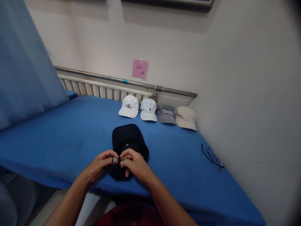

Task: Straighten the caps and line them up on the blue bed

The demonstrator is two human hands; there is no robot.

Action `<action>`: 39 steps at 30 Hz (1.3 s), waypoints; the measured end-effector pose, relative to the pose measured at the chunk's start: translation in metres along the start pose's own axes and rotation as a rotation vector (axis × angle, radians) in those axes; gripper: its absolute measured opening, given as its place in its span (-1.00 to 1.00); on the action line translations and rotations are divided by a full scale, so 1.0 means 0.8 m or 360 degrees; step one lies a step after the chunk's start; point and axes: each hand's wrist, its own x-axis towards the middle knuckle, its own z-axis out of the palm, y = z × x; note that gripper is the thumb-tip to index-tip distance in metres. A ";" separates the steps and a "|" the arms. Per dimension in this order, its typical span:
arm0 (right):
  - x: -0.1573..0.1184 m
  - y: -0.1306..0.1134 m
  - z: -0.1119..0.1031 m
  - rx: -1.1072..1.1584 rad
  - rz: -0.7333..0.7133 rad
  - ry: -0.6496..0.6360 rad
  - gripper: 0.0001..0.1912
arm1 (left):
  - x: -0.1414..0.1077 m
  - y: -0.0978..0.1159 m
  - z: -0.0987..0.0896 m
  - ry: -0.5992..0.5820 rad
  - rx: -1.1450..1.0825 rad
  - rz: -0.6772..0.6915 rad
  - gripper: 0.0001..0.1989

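The strap (119, 161) of the dark cap (128, 134), which is laid on the blue sheet (70, 135) before a row of caps (148, 110), is pinched between thumb and fingers by the left hand (100, 165) and the right hand (136, 164).

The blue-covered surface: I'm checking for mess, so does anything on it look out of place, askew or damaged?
No spill or clear damage shows. The dark cap appears upturned, unlike the four upright caps in a row, and the glasses lie apart by the wall, seemingly stray.

Pink note (140, 68) above metal pipe (94, 75) and radiator (109, 93), eyeglasses (213, 157) near wall (246, 94)
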 end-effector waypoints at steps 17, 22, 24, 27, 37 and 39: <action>0.005 0.003 0.005 -0.0017 -0.0043 0.0024 -0.77 | 0.003 -0.003 -0.001 -0.0107 -0.0060 0.0092 -0.78; 0.000 -0.003 0.004 -0.0119 -0.0051 0.0034 -0.79 | 0.002 0.000 0.004 -0.0048 -0.0093 0.0101 -0.74; -0.004 -0.007 0.002 -0.0160 -0.0032 0.0043 -0.76 | 0.003 0.000 0.002 -0.0025 -0.0115 0.0115 -0.73; -0.006 -0.008 0.001 -0.0142 -0.0003 0.0032 -0.74 | 0.003 -0.003 -0.001 -0.0057 -0.0097 0.0123 -0.75; -0.004 -0.002 0.007 -0.0169 -0.0120 0.0093 -0.78 | 0.002 -0.002 0.002 -0.0032 -0.0080 0.0104 -0.74; -0.004 -0.004 0.008 -0.0172 -0.0112 0.0065 -0.77 | 0.003 -0.001 0.004 -0.0048 -0.0079 0.0101 -0.72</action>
